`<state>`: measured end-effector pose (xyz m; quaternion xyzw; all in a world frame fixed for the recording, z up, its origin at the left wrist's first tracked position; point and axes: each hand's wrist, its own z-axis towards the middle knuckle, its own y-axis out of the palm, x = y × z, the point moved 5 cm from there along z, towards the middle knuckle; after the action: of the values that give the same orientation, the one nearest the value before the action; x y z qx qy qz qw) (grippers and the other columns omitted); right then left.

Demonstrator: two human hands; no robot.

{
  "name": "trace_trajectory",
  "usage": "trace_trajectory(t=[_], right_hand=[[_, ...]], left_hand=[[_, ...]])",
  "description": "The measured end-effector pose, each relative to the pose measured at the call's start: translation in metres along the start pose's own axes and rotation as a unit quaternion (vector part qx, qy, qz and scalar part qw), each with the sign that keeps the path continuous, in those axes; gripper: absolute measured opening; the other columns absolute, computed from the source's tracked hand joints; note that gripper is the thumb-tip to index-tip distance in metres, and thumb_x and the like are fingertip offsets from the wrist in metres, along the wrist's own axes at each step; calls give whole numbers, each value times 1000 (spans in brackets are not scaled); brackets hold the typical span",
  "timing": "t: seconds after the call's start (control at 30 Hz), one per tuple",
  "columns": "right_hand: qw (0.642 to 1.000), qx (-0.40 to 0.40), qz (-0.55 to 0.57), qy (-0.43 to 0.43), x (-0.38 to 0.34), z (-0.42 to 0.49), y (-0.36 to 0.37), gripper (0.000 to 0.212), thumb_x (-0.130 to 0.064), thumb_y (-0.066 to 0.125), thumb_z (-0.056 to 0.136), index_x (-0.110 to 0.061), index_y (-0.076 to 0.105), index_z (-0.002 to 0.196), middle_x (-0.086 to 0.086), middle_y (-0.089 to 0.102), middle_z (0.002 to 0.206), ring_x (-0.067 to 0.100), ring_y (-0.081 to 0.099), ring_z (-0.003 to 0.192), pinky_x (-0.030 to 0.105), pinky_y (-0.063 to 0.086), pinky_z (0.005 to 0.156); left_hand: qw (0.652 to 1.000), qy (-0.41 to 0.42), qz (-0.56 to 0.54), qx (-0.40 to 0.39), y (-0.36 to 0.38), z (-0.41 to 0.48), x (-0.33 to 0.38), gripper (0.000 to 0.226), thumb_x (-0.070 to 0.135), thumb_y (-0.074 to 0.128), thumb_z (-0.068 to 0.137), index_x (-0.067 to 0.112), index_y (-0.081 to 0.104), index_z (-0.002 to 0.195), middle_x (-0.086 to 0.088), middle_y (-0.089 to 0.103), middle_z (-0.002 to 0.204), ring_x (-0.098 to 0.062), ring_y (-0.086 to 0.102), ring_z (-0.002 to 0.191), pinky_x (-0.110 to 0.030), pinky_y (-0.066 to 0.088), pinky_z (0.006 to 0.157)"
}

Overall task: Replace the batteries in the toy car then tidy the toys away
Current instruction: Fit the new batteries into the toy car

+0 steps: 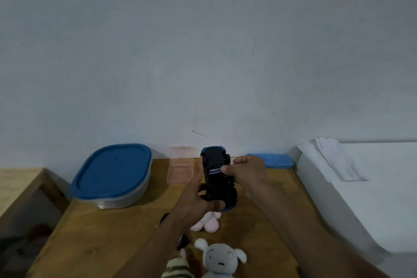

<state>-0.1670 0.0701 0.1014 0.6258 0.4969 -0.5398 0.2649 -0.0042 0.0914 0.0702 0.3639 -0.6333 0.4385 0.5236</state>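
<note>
Upturned toy car (217,178) at frame centre, left hand (198,198) gripping its lower end from beneath, right hand (246,171) pinching a battery (215,170) at its underside, above the wooden table (112,232)

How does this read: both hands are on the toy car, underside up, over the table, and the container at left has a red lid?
Only the colour is wrong: the head view shows a blue lid on the container. The rest holds.
</note>
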Motion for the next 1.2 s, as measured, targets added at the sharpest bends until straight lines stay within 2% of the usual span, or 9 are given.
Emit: trace_trajectory(t=[0.27,0.33,0.57,0.67,0.87,0.97,1.03,1.1,1.2], right_hand=[[997,-33,-50,54,11,-20,8,34,-6,87,66,-5,61,89,12,69,92,24,68,85,30,59,69],[996,-49,-42,65,18,-27,8,33,-6,85,68,-3,62,91,13,70,93,23,70,86,29,60,68],[989,-102,39,101,22,-39,2,31,7,77,72,-1,57,94,20,67,104,25,69,89,27,59,61],[986,-110,37,116,24,-44,-1,37,7,79,70,1,58,99,19,68,105,26,69,91,28,60,62],[994,-62,-30,88,27,-41,15,42,1,83,68,4,61,104,15,71,100,22,69,85,28,58,61],[988,-27,-147,26,21,-40,25,31,-13,87,65,-2,69,88,11,73,87,22,70,78,36,60,69],[978,-30,-205,-13,15,-47,30,32,-25,89,62,-6,69,79,5,70,77,19,68,71,29,55,59],[970,-21,-240,-26,15,-50,33,36,-31,89,62,-8,69,81,3,68,76,17,67,70,26,54,58],[965,1,-260,-27,19,-49,39,37,-35,89,59,-11,65,73,8,71,81,21,69,74,39,60,70]], left_hand=[[999,-28,16,-43,-12,-22,-9,107,-3,80,66,36,26,149,2,66,117,-15,61,110,-37,57,89],[997,-39,18,-58,-17,-25,-12,109,-4,81,65,40,27,148,0,66,114,-19,62,108,-40,58,87],[993,-72,-19,-93,-21,-38,-9,118,-12,79,66,49,19,147,-3,66,112,-20,62,105,-30,60,72],[992,-74,-29,-99,-20,-44,-9,122,-13,79,65,53,15,146,-10,65,114,-24,61,106,-35,60,74],[993,-76,-45,-72,-21,-49,-10,117,-14,78,66,52,19,143,-9,65,112,-28,63,105,-37,60,76],[995,-69,-44,-56,-21,-47,-15,117,-13,77,68,47,17,147,-5,64,112,-27,64,103,-36,60,79],[995,-66,-38,-59,-20,-46,-18,116,-13,76,70,45,13,149,-2,63,111,-25,65,102,-34,60,77],[995,-66,-34,-66,-18,-44,-24,114,-11,75,74,43,11,151,-1,62,111,-22,65,101,-33,60,78],[995,-71,-41,-58,-16,-42,-31,101,-7,74,78,42,21,149,-3,63,116,-12,68,97,-29,60,76]])
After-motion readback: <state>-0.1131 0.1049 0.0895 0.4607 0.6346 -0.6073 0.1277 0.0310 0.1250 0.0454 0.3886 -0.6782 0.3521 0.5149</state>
